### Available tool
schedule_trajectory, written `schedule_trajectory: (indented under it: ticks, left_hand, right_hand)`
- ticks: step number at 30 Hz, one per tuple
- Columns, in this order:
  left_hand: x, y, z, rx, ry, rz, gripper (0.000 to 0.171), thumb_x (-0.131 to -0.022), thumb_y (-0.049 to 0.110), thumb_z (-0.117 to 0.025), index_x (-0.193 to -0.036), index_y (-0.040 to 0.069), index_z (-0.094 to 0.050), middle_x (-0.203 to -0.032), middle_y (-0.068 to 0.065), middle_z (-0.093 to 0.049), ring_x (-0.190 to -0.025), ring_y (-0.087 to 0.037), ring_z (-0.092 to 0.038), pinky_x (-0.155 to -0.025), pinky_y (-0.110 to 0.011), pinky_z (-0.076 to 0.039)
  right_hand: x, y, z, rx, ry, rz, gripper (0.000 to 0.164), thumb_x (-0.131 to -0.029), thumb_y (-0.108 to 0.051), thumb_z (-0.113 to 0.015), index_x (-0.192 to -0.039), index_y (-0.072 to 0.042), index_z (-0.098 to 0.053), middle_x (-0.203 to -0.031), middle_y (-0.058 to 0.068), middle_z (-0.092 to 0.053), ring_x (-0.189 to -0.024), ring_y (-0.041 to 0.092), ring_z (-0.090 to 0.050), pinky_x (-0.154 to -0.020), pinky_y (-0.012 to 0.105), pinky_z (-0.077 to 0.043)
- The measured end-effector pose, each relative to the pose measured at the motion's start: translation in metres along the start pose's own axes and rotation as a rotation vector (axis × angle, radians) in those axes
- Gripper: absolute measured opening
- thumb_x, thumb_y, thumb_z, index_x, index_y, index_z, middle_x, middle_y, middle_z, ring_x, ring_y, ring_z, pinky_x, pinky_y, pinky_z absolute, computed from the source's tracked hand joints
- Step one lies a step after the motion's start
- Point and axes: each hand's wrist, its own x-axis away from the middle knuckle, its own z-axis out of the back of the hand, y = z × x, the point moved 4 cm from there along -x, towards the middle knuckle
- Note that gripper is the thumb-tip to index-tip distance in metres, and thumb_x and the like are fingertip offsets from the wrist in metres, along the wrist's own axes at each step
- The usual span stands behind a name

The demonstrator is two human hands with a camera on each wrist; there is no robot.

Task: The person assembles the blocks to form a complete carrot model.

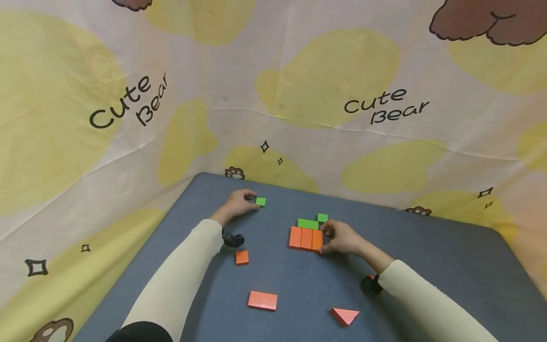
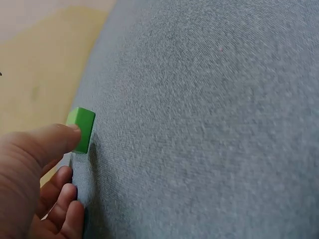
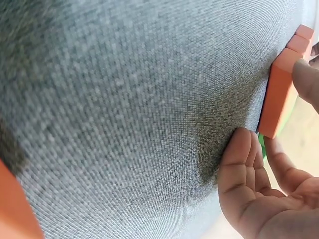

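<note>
At the far left of the table, my left hand pinches a small green block between thumb and fingers. The left wrist view shows the thumb against this green block, the other fingers partly hidden. Three orange blocks lie side by side near the middle. My right hand has its thumb and a finger at opposite ends of the rightmost orange block, gripping it. Behind the row lie a green rectangular block and a small green block.
A small orange block lies by the left forearm. Closer in are a pink rectangular piece and a pink triangular block. An orange piece shows at the right wrist view's corner. Patterned cloth hangs behind the grey table.
</note>
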Motion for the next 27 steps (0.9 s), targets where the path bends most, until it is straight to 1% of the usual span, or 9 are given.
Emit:
schedule_trajectory:
  ticks: [3,6,10,13,15,19,23,27]
  left_hand:
    - [-0.002,0.001,-0.001,-0.007,-0.003,-0.002,0.046,-0.086,0.022,-0.071,-0.129,0.012,-0.06,-0.127,-0.011,-0.06,-0.117,-0.028,-0.055,-0.101,-0.044,-0.042]
    - [-0.005,0.0,-0.003,-0.003,0.003,-0.002,0.041,-0.085,0.019,-0.071,-0.125,0.011,-0.063,-0.122,-0.01,-0.062,-0.112,-0.027,-0.056,-0.098,-0.043,-0.044]
    - [-0.008,0.0,-0.006,-0.008,0.02,-0.01,0.037,-0.085,0.017,-0.071,-0.12,0.009,-0.065,-0.115,-0.009,-0.064,-0.107,-0.024,-0.058,-0.094,-0.041,-0.046]
    - [-0.008,0.004,-0.01,-0.017,0.039,-0.018,0.036,-0.084,0.017,-0.072,-0.118,0.009,-0.066,-0.111,-0.007,-0.065,-0.103,-0.022,-0.059,-0.092,-0.038,-0.047]
    - [-0.007,0.009,-0.013,-0.016,0.054,-0.023,0.035,-0.083,0.017,-0.073,-0.116,0.009,-0.067,-0.108,-0.006,-0.066,-0.101,-0.021,-0.06,-0.091,-0.037,-0.047]
    - [-0.005,0.025,-0.024,-0.005,0.069,-0.044,0.033,-0.081,0.017,-0.074,-0.113,0.01,-0.069,-0.105,-0.005,-0.068,-0.099,-0.02,-0.061,-0.089,-0.037,-0.048]
    - [-0.002,0.042,-0.038,0.0,0.049,-0.068,0.032,-0.081,0.017,-0.074,-0.112,0.011,-0.069,-0.103,-0.003,-0.068,-0.096,-0.018,-0.061,-0.087,-0.035,-0.049]
    - [0.001,0.055,-0.051,0.004,0.026,-0.085,0.032,-0.08,0.018,-0.075,-0.111,0.011,-0.069,-0.1,-0.001,-0.067,-0.094,-0.016,-0.06,-0.086,-0.034,-0.049]
  right_hand:
    - [0.0,-0.002,0.0,-0.001,0.005,0.009,0.053,-0.069,-0.015,-0.086,-0.113,-0.002,-0.06,-0.099,0.012,-0.058,-0.082,0.019,-0.054,-0.071,0.034,-0.047]
    - [0.001,-0.004,0.0,-0.001,0.007,0.025,0.053,-0.068,-0.015,-0.086,-0.112,-0.001,-0.06,-0.098,0.013,-0.058,-0.081,0.019,-0.054,-0.07,0.033,-0.047]
    - [0.001,-0.004,0.0,-0.005,0.011,0.014,0.052,-0.068,-0.014,-0.086,-0.112,0.0,-0.06,-0.097,0.012,-0.058,-0.08,0.019,-0.053,-0.069,0.032,-0.046]
    - [0.001,-0.003,0.0,-0.001,0.011,-0.004,0.052,-0.068,-0.014,-0.086,-0.111,-0.001,-0.06,-0.097,0.011,-0.058,-0.079,0.018,-0.052,-0.069,0.031,-0.045]
    - [0.001,-0.002,0.0,0.004,0.012,-0.003,0.053,-0.068,-0.015,-0.087,-0.111,-0.001,-0.06,-0.096,0.011,-0.058,-0.079,0.018,-0.052,-0.068,0.031,-0.045]
    - [0.001,0.0,-0.001,0.0,0.014,-0.008,0.053,-0.068,-0.015,-0.087,-0.111,-0.001,-0.06,-0.095,0.01,-0.057,-0.079,0.018,-0.051,-0.069,0.031,-0.045]
    - [0.0,0.001,-0.001,0.005,0.011,-0.013,0.052,-0.068,-0.015,-0.086,-0.111,-0.002,-0.06,-0.095,0.009,-0.057,-0.08,0.018,-0.05,-0.07,0.032,-0.044]
    - [-0.001,0.001,-0.001,0.011,0.009,-0.024,0.052,-0.068,-0.015,-0.087,-0.111,-0.002,-0.06,-0.095,0.008,-0.057,-0.081,0.019,-0.051,-0.071,0.033,-0.045]
